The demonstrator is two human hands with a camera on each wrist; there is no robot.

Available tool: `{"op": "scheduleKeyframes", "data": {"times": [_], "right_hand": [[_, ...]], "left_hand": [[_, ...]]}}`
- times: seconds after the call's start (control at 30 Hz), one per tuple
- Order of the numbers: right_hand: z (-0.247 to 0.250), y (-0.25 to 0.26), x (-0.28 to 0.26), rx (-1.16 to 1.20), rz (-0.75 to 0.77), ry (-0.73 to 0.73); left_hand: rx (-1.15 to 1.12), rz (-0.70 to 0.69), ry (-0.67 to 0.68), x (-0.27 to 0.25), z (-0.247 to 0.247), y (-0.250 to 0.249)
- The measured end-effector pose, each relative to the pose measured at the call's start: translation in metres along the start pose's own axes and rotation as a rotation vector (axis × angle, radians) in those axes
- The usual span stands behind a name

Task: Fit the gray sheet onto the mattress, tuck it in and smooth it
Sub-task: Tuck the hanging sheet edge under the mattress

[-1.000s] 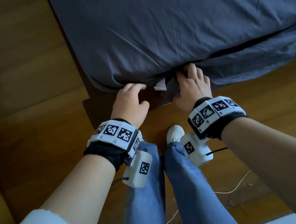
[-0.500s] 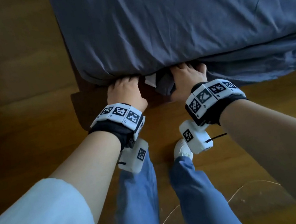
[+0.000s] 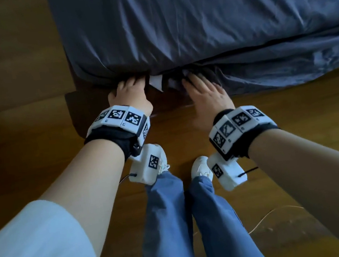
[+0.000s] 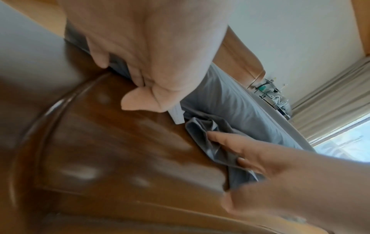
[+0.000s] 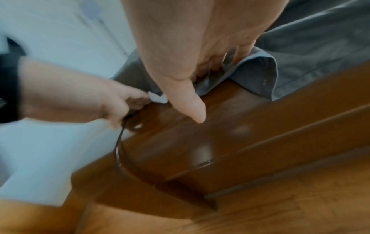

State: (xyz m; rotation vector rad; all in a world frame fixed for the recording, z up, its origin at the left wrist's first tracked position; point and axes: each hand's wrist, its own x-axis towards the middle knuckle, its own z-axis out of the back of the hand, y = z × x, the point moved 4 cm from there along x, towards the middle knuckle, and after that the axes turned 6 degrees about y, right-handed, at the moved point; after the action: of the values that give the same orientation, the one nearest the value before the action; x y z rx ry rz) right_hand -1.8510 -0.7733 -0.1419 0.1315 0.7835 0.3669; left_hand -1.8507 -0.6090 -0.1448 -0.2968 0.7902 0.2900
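The gray sheet [image 3: 202, 13] covers the mattress top and its near left corner. A loose fold [image 3: 287, 66] hangs at the near side, to the right. My left hand [image 3: 130, 90] has its fingers curled under the sheet-covered mattress edge [image 4: 118, 66], thumb outside. My right hand [image 3: 202, 92] lies flat with straight fingers and pushes a bunched sheet fold [image 4: 210, 139] under the mattress; the fingertips are hidden in the cloth [image 5: 256, 69]. A white tag [image 3: 155, 82] sticks out between the hands.
The dark wooden bed base [image 3: 77, 107] juts out below the mattress, with a rounded corner [image 5: 124, 158]. My feet in white shoes [image 3: 199, 167] stand on the wood floor close to it. A thin cable [image 3: 265, 217] lies on the floor behind them.
Both hands have moved forward to the mattress edge and their fingers have gone under it. The right hand has flattened out, and more of the bunched fold is under the mattress.
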Motion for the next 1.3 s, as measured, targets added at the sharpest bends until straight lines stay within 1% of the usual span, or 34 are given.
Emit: {"op": "scheduleKeyframes", "data": {"times": [0.07,0.17,0.23,0.3,0.37,0.47,0.53,0.67,0.8,0.97,1.07,1.13,1.2,1.3], "right_hand": [[0.006,-0.008,0.009,0.007,-0.049,-0.035],[0.019,-0.01,0.021,-0.038,-0.062,-0.103],[0.029,-0.004,0.029,-0.055,-0.083,-0.084],[0.042,0.004,0.035,-0.075,-0.104,-0.062],[0.053,0.008,0.039,-0.094,-0.113,-0.031],[0.058,0.007,0.04,-0.092,-0.115,0.029],[0.058,0.007,0.041,-0.076,-0.108,0.041],[0.053,-0.003,0.044,-0.011,-0.086,0.025],[0.033,-0.02,0.041,0.035,-0.002,0.1],[0.012,-0.033,0.009,0.086,0.091,0.024],[0.01,-0.035,-0.003,0.008,0.149,-0.029],[0.012,-0.032,0.001,-0.025,0.172,-0.028],[0.015,-0.028,0.01,-0.024,0.159,-0.01],[0.018,-0.024,0.023,-0.012,0.099,-0.001]], "left_hand": [[-0.073,-0.015,0.005,-0.004,-0.002,0.001],[-0.251,-0.035,-0.097,-0.012,-0.003,-0.003],[-0.327,-0.102,-0.161,-0.016,-0.005,-0.01],[-0.343,-0.199,-0.16,-0.016,-0.008,-0.021],[-0.309,-0.241,-0.127,-0.013,-0.008,-0.027],[-0.241,-0.24,-0.081,-0.009,-0.008,-0.029],[-0.192,-0.247,-0.075,-0.008,-0.007,-0.029],[-0.084,-0.268,-0.101,-0.005,-0.008,-0.031],[-0.038,-0.264,-0.146,-0.008,-0.021,-0.035],[0.036,-0.192,-0.156,-0.006,-0.022,-0.042],[0.097,-0.157,-0.182,-0.003,-0.013,-0.049],[0.151,-0.127,-0.168,0.0,-0.008,-0.053],[0.197,-0.116,-0.167,0.002,-0.005,-0.056],[0.226,-0.121,-0.205,0.005,-0.001,-0.06]]}}
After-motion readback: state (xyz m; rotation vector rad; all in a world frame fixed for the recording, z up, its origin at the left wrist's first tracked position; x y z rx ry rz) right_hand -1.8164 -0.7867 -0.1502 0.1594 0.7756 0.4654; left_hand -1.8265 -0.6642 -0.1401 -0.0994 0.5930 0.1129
